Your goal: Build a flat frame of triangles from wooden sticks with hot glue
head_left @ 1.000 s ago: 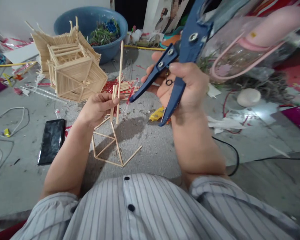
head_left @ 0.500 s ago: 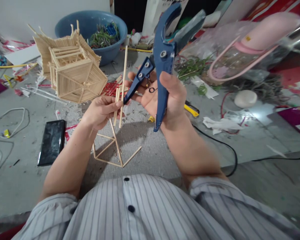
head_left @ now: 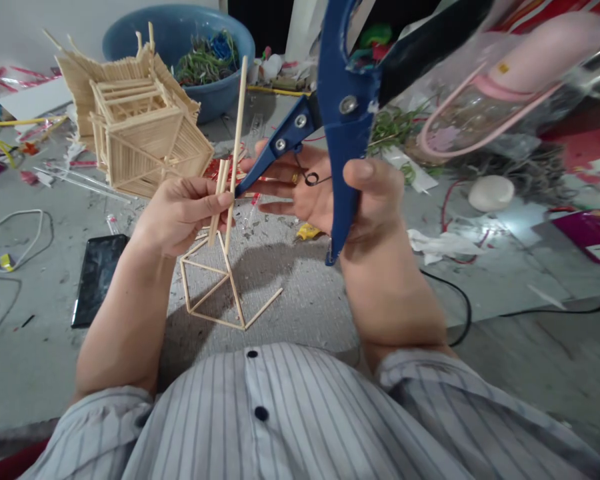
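Between thumb and fingers, my left hand (head_left: 190,210) pinches several thin wooden sticks (head_left: 237,133), one longer than the others, all roughly upright. Blue pipe cutters (head_left: 347,140) rest in my right hand (head_left: 360,193), the thumb hooked over one handle. Their handles are spread apart with a small spring between them. The tip of the other handle reaches my left fingertips beside the sticks. Below my hands, a flat frame of glued sticks (head_left: 235,297) lies on the grey table, one stick sticking out at its right.
A house-like stick model (head_left: 145,153) stands at left, before a blue basin (head_left: 180,20) holding green strands. A black phone (head_left: 97,280) lies near my left forearm. At right are a pink-capped bottle (head_left: 485,113), a white stone (head_left: 491,194) and a black cable (head_left: 460,287).
The pipe cutters and my right hand have moved right and nearer the camera, the handles spreading wider. My left hand has shifted slightly left with the sticks.
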Motion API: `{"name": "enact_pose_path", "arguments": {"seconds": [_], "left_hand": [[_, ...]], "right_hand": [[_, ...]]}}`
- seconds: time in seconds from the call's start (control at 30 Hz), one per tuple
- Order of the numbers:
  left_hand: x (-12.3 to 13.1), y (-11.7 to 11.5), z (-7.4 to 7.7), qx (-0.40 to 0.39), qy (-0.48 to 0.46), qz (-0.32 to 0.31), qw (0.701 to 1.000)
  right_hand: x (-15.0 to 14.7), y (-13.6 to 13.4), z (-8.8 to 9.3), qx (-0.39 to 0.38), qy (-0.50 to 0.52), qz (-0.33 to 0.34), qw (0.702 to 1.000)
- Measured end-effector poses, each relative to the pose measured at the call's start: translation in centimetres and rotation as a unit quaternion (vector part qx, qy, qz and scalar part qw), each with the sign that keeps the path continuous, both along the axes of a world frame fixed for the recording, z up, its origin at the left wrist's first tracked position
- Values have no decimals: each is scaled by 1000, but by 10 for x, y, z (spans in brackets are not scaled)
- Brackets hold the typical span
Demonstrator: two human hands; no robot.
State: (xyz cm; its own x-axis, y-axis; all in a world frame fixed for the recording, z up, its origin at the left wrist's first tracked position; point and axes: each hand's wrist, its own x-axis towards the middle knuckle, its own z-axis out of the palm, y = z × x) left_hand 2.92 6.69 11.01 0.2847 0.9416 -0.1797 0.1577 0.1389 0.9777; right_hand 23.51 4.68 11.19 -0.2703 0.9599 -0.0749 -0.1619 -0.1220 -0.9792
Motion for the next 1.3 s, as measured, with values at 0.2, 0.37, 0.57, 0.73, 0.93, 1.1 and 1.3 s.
{"name": "enact_pose_path", "arguments": {"seconds": [0.2, 0.37, 0.57, 0.73, 0.93, 1.1, 1.3], "left_hand": [[10, -10, 3, -21, -41, -26, 999], [2, -11, 10, 25, -179, 10, 983], [-3, -5, 4, 49, -221, 17, 974], [-3, -8, 3, 59, -212, 34, 975], [-7, -7, 6, 53, -202, 54, 977], [-10, -6, 7, 55, -204, 41, 977], [-13, -1, 2, 54, -188, 45, 980]], "right_hand": [[14, -3, 13, 68, 61, 23, 996], [64, -23, 25, 118, -22, -101, 988], [92, -44, -36, -22, 55, -144, 988], [91, -30, -91, -54, 67, -121, 989], [99, -4, -115, -44, 68, -112, 990], [114, 21, -125, -16, 61, -130, 990], [142, 41, -121, 3, 43, -170, 984]]}}
